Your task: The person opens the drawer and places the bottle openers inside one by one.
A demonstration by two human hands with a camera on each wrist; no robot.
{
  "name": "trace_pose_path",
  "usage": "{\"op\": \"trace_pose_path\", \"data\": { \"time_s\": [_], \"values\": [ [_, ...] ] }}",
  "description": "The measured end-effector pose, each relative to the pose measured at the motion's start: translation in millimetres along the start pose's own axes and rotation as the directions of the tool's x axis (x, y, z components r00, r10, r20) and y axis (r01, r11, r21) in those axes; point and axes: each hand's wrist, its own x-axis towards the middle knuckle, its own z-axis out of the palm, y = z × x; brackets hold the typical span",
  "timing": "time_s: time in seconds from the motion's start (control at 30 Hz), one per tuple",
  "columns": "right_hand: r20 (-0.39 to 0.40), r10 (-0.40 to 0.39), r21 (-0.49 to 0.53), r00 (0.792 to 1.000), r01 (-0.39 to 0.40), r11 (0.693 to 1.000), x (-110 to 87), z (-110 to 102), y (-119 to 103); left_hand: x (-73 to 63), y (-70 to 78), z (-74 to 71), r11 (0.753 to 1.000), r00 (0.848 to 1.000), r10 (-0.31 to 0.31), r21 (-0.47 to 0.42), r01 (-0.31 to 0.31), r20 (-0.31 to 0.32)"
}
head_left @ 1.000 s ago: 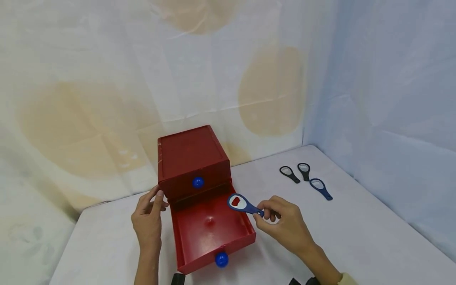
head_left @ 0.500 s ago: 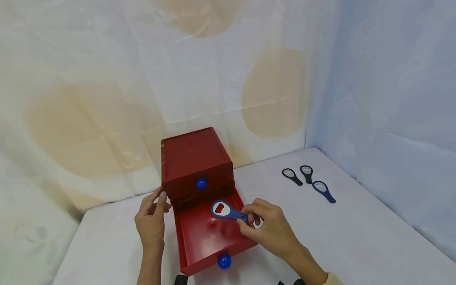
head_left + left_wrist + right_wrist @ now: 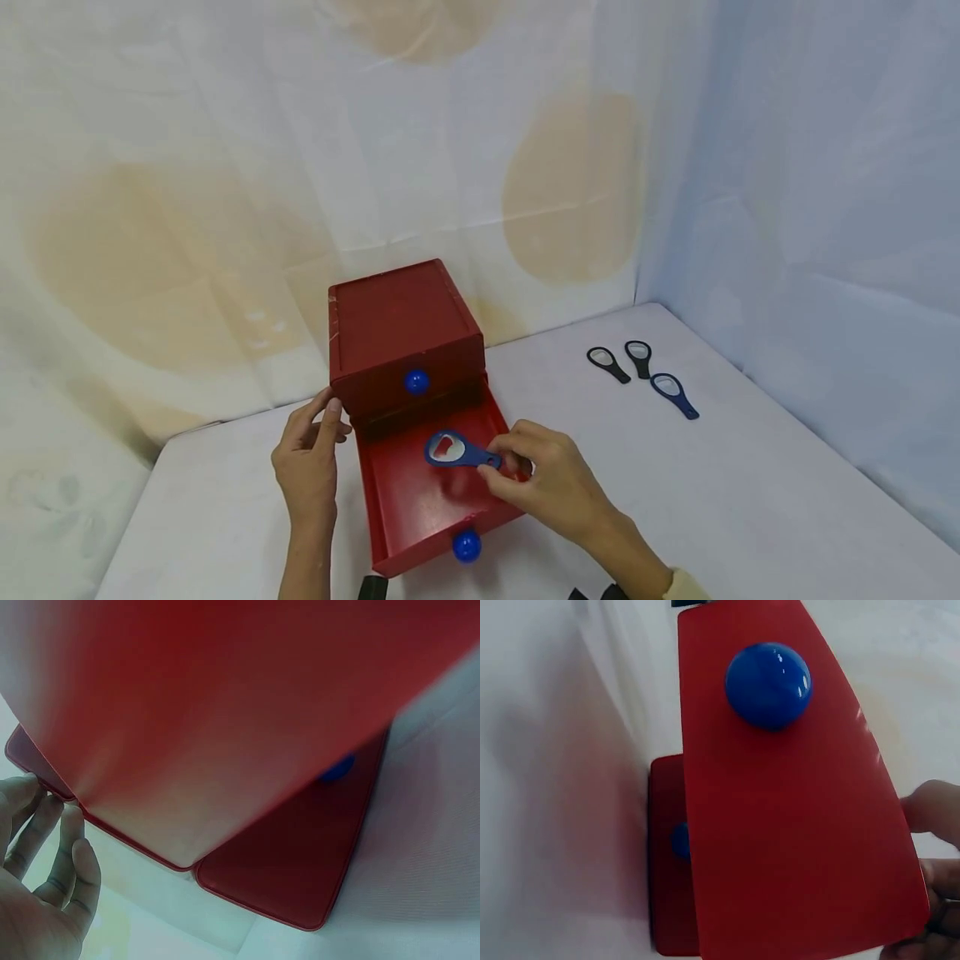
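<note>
White tabletop (image 3: 675,500), red drawer (image 3: 412,508) pulled out, over it blue bottle opener (image 3: 468,455), pale plate (image 3: 457,450) with cut-out, holed handle (image 3: 477,457) pinched by right hand (image 3: 551,479); left hand (image 3: 309,457), fingers loosely bent, against red cabinet (image 3: 405,317).

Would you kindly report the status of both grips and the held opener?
Right grip pinching blue bottle opener over open drawer. Left grip at front corner of red cabinet. No obstruction seen.

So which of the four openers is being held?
The blue opener in the right hand, over the drawer; the other blue opener and two black openers lie on the table.
</note>
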Motion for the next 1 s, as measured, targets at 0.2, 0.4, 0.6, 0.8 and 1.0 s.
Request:
{"op": "trace_pose_path", "data": {
  "time_s": [0.2, 0.4, 0.6, 0.8, 1.0],
  "values": [
    [0.045, 0.012, -0.079, 0.999, -0.009, 0.997, 2.1, -8.6, 4.1, -1.0, 3.3, 1.3, 1.000, 1.000, 0.003, -0.013, -0.003, -0.001],
    [0.034, -0.004, -0.064, 0.999, 0.006, 0.998, 2.4, -11.2, 5.8, 3.5, -12.7, -1.6, 1.000, 1.000, -0.011, 0.022, 0.011, -0.008],
    [0.020, -0.002, -0.075, 1.000, 0.003, 0.997, 3.3, -15.0, 9.0, 2.9, -11.1, -3.0, 1.000, 1.000, -0.006, 0.027, 0.006, -0.008],
    [-0.015, 0.025, -0.127, 1.000, -0.026, 0.992, 2.7, -22.2, 19.2, 2.5, -10.9, -3.5, 0.999, 1.000, -0.005, 0.044, 0.005, -0.009],
    [-0.039, 0.014, -0.160, 0.999, -0.020, 0.987, 1.5, -27.5, 29.5, 2.0, -9.6, -2.2, 0.998, 1.000, -0.012, 0.055, 0.012, -0.004]
  ]
}}
